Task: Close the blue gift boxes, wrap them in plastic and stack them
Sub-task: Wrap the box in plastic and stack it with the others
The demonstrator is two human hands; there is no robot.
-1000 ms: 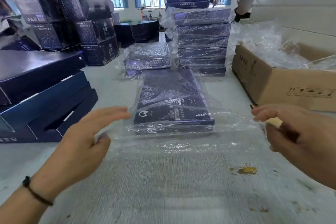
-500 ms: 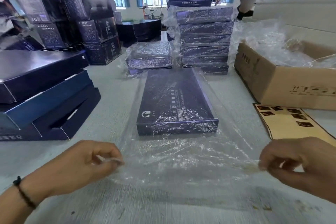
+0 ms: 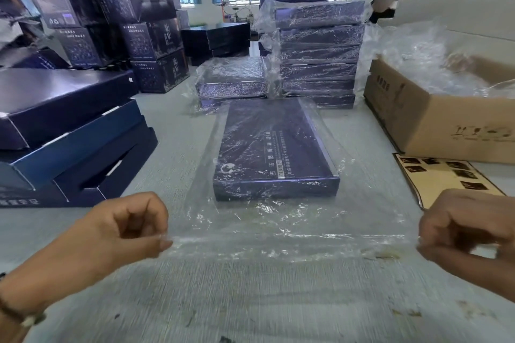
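Lay flat on the table (image 3: 172,147), lid shut, inside a clear bag (image 3: 278,220): a dark blue box (image 3: 274,147) with pale print, just before a wrapped stack (image 3: 317,56). Pinched the bag's near edge taut at each corner: left hand (image 3: 111,234), right hand (image 3: 468,231).

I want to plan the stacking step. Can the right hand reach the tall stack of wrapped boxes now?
Probably not yet. The right hand pinches the plastic film, as does the left hand. The tall stack stands beyond the blue gift box, which lies between.
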